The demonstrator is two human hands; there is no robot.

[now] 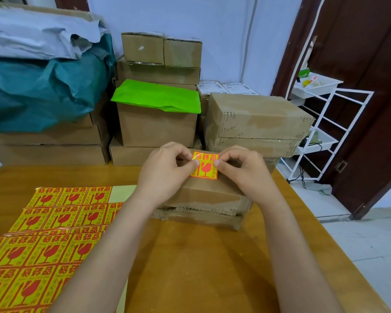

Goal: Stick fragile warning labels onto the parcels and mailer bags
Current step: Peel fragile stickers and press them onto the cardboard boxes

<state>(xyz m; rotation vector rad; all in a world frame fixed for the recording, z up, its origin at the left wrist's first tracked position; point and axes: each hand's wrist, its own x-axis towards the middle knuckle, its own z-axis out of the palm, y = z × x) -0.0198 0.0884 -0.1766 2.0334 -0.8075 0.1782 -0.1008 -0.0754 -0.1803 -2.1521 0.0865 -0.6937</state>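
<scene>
A yellow and red fragile label (205,165) is held upright just above a brown cardboard parcel (203,199) on the wooden table (201,267). My left hand (167,170) pinches the label's left edge between thumb and fingers. My right hand (242,170) pinches its right edge the same way. On the table to the left lie sheets of the same labels (54,211), with a second sheet (25,267) nearer to me. One corner cell of the upper sheet is bare backing.
Behind the table stand stacked cardboard boxes (253,123), one topped by a green mailer bag (156,97). Teal and grey mailer bags (36,86) are heaped on boxes at the left. A white wire rack (321,123) and a dark door (366,86) stand at the right.
</scene>
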